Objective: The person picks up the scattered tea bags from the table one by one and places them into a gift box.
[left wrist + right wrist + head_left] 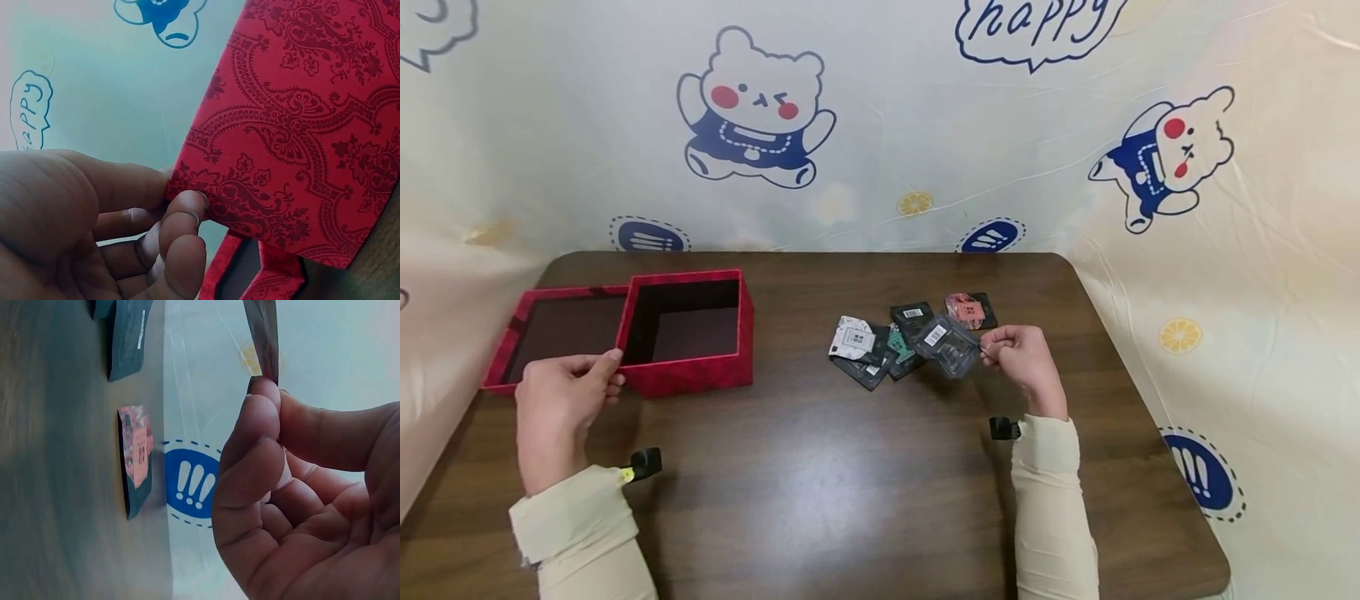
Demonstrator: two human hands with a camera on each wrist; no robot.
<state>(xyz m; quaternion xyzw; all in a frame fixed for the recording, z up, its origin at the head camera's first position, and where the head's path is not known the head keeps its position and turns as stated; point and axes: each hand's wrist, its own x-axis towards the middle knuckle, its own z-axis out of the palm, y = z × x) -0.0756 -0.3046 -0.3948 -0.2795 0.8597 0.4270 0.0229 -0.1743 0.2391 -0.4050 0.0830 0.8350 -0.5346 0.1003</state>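
My left hand (561, 400) pinches the near left corner of an open red box (692, 377) between thumb and fingers. A dark floral pattern covers the box wall in the left wrist view. Its inside is dark, and no contents show. On the right, my right hand (1024, 362) pinches the edge of a dark, shiny flat sachet (951, 350) with a white barcode label. The sachet is above the table, seen edge-on in the right wrist view. Below and beside it lie several small sachets, among them a white-and-black one (854, 338) and a pink-and-black one (970, 312).
A shallow red tray-like lid (571, 329) adjoins the box's left side; whether they are joined I cannot tell. Everything stands on a brown wooden table (820, 467) with rounded corners. A printed cloth (880, 125) hangs behind and along the sides.
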